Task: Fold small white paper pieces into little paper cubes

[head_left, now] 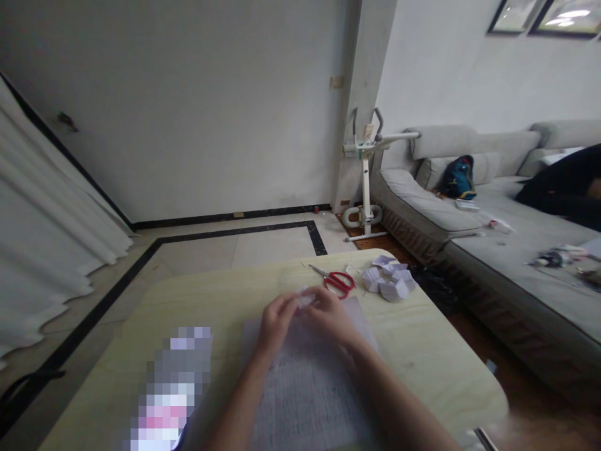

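Between the fingertips of my left hand (277, 316) and my right hand (328, 312) is a small white piece of paper (305, 299), pinched from both sides and partly covered by the fingers. Both hands are above a large printed or written sheet of paper (312, 394) on the table. Just beyond my right hand lie red-handled scissors (339, 284), blades pointing to the back left. Farther right, several folded white paper pieces (389, 279) sit in a loose ring. Motion blur softens the fingers and the paper they hold.
The pale wooden table (206, 300) has rounded corners. A pixelated object (173, 382) lies on its left. Small paper scraps are near the scissors. Beyond the table stand white exercise equipment (365, 181) and a grey sofa (422, 207) with a backpack (459, 177) and a person in dark clothing.
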The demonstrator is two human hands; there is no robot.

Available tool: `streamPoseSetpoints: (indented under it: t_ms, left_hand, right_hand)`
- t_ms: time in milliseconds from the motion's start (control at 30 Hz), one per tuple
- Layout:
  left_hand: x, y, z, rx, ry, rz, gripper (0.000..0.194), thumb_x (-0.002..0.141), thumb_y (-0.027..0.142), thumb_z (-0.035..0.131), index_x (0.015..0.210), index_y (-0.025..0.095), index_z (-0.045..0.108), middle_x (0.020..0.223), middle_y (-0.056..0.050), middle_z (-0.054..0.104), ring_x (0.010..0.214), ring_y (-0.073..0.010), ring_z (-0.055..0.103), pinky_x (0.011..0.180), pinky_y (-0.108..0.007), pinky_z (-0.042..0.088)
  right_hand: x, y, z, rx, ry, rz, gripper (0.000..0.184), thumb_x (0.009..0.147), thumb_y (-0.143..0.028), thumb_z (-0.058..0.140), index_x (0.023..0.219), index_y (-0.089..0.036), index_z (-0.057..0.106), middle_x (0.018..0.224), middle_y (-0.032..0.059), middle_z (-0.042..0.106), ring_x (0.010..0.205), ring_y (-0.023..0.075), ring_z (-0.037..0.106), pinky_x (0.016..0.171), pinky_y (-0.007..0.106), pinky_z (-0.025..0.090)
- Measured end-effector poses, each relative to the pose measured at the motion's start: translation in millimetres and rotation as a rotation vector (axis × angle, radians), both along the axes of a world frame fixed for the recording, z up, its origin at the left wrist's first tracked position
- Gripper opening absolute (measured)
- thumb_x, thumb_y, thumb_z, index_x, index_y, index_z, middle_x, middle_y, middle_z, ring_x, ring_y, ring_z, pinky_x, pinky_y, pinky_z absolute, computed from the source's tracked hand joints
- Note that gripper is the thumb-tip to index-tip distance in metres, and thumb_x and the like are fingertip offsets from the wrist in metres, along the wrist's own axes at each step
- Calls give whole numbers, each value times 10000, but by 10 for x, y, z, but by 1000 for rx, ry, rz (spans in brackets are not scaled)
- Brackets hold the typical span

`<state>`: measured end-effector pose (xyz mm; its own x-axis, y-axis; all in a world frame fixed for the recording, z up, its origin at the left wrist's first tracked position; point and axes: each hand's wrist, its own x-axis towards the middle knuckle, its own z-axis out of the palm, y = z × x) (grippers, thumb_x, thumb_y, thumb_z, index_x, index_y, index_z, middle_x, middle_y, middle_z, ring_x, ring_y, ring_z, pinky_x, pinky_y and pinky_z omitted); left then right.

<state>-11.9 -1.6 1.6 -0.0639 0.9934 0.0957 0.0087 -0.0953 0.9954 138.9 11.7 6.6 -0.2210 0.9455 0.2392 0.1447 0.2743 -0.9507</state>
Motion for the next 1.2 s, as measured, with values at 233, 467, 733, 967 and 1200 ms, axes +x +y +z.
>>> streamPoseSetpoints:
  t_ms: [233,467,733,967,1200]
  left_hand:
    - [11,-16,42,6,-14,7,241,778,312,598,942,146,659,943,-69,691,904,-198,630,806,-284,475]
    - [15,-5,-7,15,-2,1,255,802,335,572,953,143,645,940,-72,684,899,-200,630,787,-277,479]
    - [49,-29,51,53,9,-38,268,814,347,566,997,157,613,952,-73,687,876,-188,642,763,-267,498]
    - [79,-42,31,53,5,-53,266,808,352,572,983,154,607,937,-72,676,821,-177,641,717,-256,503]
    - [74,-24,-42,49,-14,-29,221,766,304,614,936,162,608,907,-60,670,801,-171,638,724,-262,503]
  right_hand:
    - [-34,-34,29,-14,-44,-10,285,743,-261,657,1017,-194,611,926,36,624,744,143,567,668,263,460]
    - [-60,-62,61,-44,-45,-51,245,772,-308,627,981,-181,618,864,30,627,714,140,559,641,252,446]
    - [-70,-47,79,-131,108,-29,185,782,-323,603,880,-169,623,772,26,642,692,153,589,636,259,452]
    - [-71,-15,41,-163,204,-60,193,783,-348,588,773,-157,618,732,26,624,699,156,577,642,261,449]
    - [-81,-11,64,-102,109,-146,200,780,-338,587,727,-152,636,702,41,635,686,168,581,638,270,455]
